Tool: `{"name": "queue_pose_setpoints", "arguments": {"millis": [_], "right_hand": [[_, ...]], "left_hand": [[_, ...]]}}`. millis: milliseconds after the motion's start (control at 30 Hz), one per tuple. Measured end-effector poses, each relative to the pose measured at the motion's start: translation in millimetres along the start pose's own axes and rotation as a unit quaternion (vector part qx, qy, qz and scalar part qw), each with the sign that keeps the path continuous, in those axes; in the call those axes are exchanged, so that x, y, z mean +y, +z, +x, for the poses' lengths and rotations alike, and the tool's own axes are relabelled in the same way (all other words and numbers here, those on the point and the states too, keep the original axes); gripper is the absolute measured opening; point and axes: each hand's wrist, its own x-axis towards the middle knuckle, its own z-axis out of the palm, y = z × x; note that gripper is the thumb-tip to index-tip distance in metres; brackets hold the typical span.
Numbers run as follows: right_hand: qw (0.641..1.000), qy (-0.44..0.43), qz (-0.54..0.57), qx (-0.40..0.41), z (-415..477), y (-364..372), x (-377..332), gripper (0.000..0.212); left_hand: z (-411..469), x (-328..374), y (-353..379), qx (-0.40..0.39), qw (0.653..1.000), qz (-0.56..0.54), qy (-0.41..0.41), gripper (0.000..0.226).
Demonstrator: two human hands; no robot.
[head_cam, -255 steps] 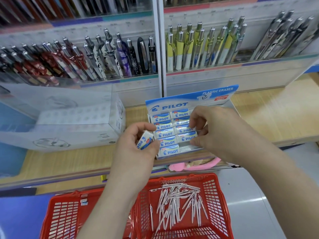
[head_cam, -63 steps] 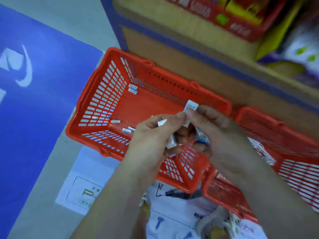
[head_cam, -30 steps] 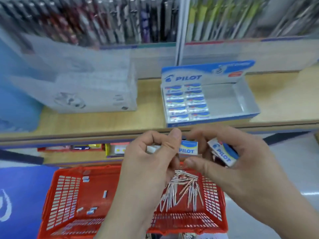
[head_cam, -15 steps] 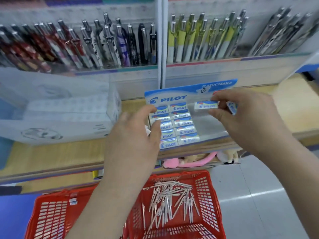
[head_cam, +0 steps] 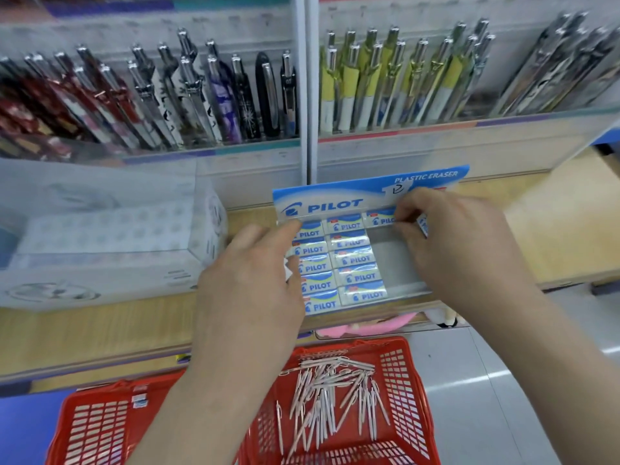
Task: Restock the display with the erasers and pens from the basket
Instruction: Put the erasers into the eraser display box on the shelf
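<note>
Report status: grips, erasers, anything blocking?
Right grip pinching eraser into display box, back of third column. Left grip over box's left edge, hold unclear. Nothing blocking.

Stationery shop: pen racks (head_cam: 214,105), eraser display (head_cam: 339,204), basket (head_cam: 401,364).

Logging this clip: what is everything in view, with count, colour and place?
Eraser box: one, blue and white, on the wooden shelf.
Erasers: about eleven, white and blue, in the box.
Left basket: one, red, on the floor, a couple of erasers inside.
Right basket: one, red, beside it.
Loose pens: many, whitish, in the right basket.
Racked pens: many, mixed colours, above the shelf.
Clear case: one, see-through, left on the shelf.
Pink soft thing: one, under the shelf.
Left hand: at the box's left edge, grip hidden.
Right hand: pinches an eraser at the box's back.
</note>
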Motion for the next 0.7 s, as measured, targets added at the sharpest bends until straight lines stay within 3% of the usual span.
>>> {"name": "queue_pose_setpoints", "arguments": {"millis": [200, 333, 400, 433, 467, 533, 567, 600, 633, 700], "right_hand": [[0.999, -0.030, -0.012, -0.013, -0.4, 1.3, 0.6, 0.013], [0.999, -0.019, 0.031, 0.022, -1.6, -4.7, 4.8, 0.018], [0.993, 0.024, 0.104, 0.053, -5.4, -12.9, 4.2, 0.022], [0.978, 0.067, 0.192, 0.052, -7.0, -17.9, 3.1, 0.022], [0.941, 0.117, 0.315, 0.034, -9.5, -23.6, 1.5, 0.022], [0.798, 0.202, 0.567, -0.045, -15.3, -35.1, -4.9, 0.021], [0.724, 0.224, 0.646, -0.090, -18.4, -37.6, -7.4, 0.021], [0.673, 0.231, 0.691, -0.128, -22.0, -39.1, -8.5, 0.024], [0.644, 0.226, 0.714, -0.158, -25.1, -39.9, -8.6, 0.029], [0.623, 0.202, 0.733, -0.183, -30.6, -42.2, -9.4, 0.036]], "left_hand": [[1.1, 1.2, -3.3, -0.028, 1.000, 0.005, 0.006, 0.032], [1.2, 0.8, -3.7, -0.032, 0.999, 0.016, 0.008, 0.031], [-1.6, 0.5, -4.4, -0.004, 1.000, 0.016, 0.015, 0.029], [-3.7, 1.5, -5.8, 0.017, 1.000, 0.006, 0.010, 0.028], [-6.4, 3.7, -8.0, 0.038, 0.999, -0.015, 0.004, 0.027], [-11.8, 11.8, -13.9, 0.068, 0.994, -0.089, 0.007, 0.027], [-13.8, 17.8, -17.2, 0.063, 0.989, -0.133, 0.015, 0.026], [-15.3, 25.5, -20.9, 0.042, 0.983, -0.178, 0.020, 0.026], [-15.9, 32.6, -24.1, 0.011, 0.975, -0.219, 0.024, 0.025], [-16.5, 44.0, -29.7, -0.048, 0.963, -0.263, 0.023, 0.024]]}}
